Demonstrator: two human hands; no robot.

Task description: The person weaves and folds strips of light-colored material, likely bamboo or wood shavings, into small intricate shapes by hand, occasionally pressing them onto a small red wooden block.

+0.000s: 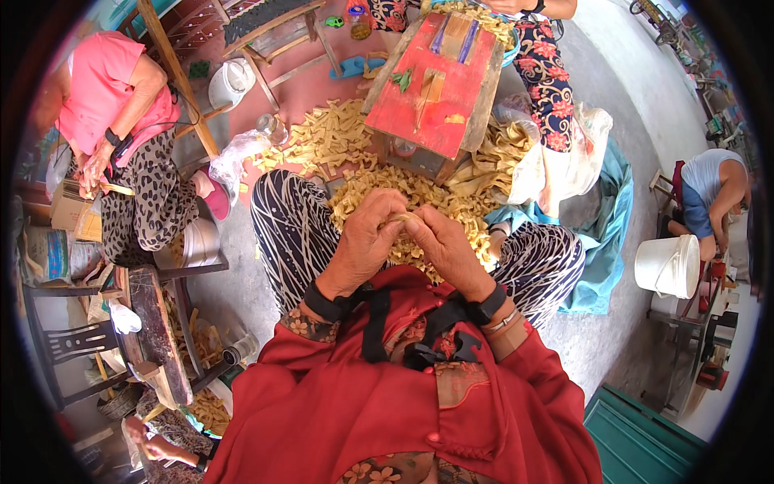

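**Small grip, easily lost**

In the head view, the person's left hand (371, 238) and right hand (446, 246) met at the fingertips, pinching a thin, pale-yellow strip (399, 217), partly hidden, above a loose heap of yellow, flat strips (419, 187). A slack pinch could have dropped it among lookalikes; an uneven pull might have torn it. The white-and-blue cylindrical container (47, 254), far left, seemed printed, but too small to read.

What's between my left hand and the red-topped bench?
Curled yellowish strips lie heaped between the left hand and the red-topped bench, as the head view shows.
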